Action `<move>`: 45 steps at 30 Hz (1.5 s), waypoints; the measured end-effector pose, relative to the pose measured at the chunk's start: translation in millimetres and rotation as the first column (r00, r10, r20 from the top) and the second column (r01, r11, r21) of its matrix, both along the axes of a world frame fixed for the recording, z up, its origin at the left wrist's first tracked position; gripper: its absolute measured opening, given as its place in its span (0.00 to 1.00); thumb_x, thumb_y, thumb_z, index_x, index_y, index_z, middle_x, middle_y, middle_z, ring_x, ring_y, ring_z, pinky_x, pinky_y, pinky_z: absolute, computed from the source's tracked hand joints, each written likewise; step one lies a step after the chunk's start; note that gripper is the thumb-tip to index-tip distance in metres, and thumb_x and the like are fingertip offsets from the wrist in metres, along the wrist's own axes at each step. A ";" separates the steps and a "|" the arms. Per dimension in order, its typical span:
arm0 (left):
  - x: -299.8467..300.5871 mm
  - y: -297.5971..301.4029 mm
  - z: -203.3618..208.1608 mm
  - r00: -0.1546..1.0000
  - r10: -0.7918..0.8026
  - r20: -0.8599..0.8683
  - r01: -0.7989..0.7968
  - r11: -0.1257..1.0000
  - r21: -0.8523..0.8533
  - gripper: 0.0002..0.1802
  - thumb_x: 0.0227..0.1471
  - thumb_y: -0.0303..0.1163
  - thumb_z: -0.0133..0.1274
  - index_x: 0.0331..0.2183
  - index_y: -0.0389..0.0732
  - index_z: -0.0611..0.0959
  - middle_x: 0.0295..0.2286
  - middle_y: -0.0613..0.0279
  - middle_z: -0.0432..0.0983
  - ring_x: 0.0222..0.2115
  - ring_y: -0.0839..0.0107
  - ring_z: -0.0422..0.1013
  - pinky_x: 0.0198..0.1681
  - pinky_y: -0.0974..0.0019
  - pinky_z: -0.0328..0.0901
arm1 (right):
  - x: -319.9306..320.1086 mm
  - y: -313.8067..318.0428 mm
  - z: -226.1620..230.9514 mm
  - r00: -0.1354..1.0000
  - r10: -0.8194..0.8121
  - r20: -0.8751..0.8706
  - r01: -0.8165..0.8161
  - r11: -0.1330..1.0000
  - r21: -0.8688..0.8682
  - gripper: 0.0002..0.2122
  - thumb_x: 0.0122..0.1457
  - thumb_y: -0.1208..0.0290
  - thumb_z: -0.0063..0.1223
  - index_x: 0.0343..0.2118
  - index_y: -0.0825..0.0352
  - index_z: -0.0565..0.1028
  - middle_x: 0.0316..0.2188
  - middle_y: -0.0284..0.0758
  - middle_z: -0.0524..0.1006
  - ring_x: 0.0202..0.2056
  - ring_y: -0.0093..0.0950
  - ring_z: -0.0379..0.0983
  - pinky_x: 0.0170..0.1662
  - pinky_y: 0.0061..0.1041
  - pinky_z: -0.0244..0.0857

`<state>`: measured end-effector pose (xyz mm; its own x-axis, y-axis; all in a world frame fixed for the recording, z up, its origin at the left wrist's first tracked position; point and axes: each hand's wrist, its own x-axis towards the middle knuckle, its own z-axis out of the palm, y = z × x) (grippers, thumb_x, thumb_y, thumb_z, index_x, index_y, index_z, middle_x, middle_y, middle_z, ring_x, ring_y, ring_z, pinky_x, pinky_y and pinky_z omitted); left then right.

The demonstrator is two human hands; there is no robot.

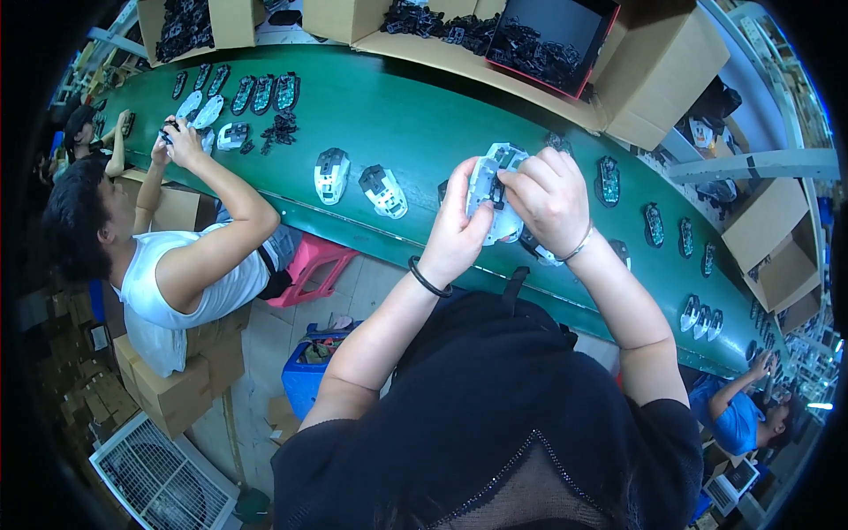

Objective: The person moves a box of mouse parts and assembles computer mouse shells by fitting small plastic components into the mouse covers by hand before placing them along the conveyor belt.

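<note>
My left hand [461, 216] grips a computer mouse body [484, 184], light grey and white with dark and green parts inside, holding it above the green bench. Over the same mouse body, my right hand [549, 199] is closed, its fingertips pinching at a small black part [502, 177]. My right fingers hide some of that part. A mouse body [382, 192] and another grey-white mouse body [331, 176] lie on the bench to the left of my hands. Further pieces below my hands are partly covered by them.
The green bench [291, 194] runs across. Beyond it, a cardboard box [658, 93] holds a red-edged black tray [552, 44] and black parts. Circuit boards [608, 181] lie to the right, mouse shells [690, 313] farther along. A co-worker [190, 247] sits at left, handling a part; others work farther off.
</note>
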<state>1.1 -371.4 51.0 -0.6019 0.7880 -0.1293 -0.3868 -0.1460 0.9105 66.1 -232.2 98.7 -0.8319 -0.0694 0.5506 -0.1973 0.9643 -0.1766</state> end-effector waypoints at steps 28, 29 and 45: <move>15.1 16.1 -0.3 0.936 0.079 -0.344 -0.080 0.997 0.009 0.29 0.45 0.18 0.41 0.52 0.35 0.59 0.45 0.53 0.64 0.45 0.69 0.64 0.47 0.69 0.59 | 18.6 -7.3 -27.6 0.919 -0.326 -0.223 0.260 0.924 -0.279 0.07 0.35 0.80 0.59 0.21 0.66 0.74 0.15 0.31 0.65 0.19 0.29 0.61 0.22 0.27 0.55; 15.4 17.8 -1.5 0.929 0.098 -0.357 -0.091 0.995 0.035 0.29 0.45 0.18 0.41 0.52 0.35 0.59 0.45 0.53 0.65 0.45 0.69 0.64 0.47 0.69 0.60 | 18.2 -7.1 -28.0 0.913 -0.337 -0.229 0.264 0.918 -0.298 0.07 0.35 0.80 0.59 0.21 0.66 0.75 0.15 0.31 0.65 0.19 0.29 0.61 0.21 0.27 0.55; 8.1 25.0 -1.5 0.941 0.094 -0.326 -0.104 0.995 -0.013 0.29 0.46 0.19 0.41 0.53 0.36 0.57 0.43 0.51 0.65 0.43 0.66 0.66 0.45 0.67 0.61 | 15.9 -6.4 -33.6 0.888 -0.395 -0.235 0.230 0.825 -0.516 0.07 0.37 0.84 0.60 0.21 0.68 0.75 0.14 0.33 0.66 0.18 0.28 0.62 0.21 0.24 0.54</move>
<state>9.2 -346.4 49.5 -0.6897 0.7214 0.0634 -0.0546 -0.1392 0.9888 82.0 -238.6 65.1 -0.5362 0.4940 0.6844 -0.0233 0.8019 -0.5970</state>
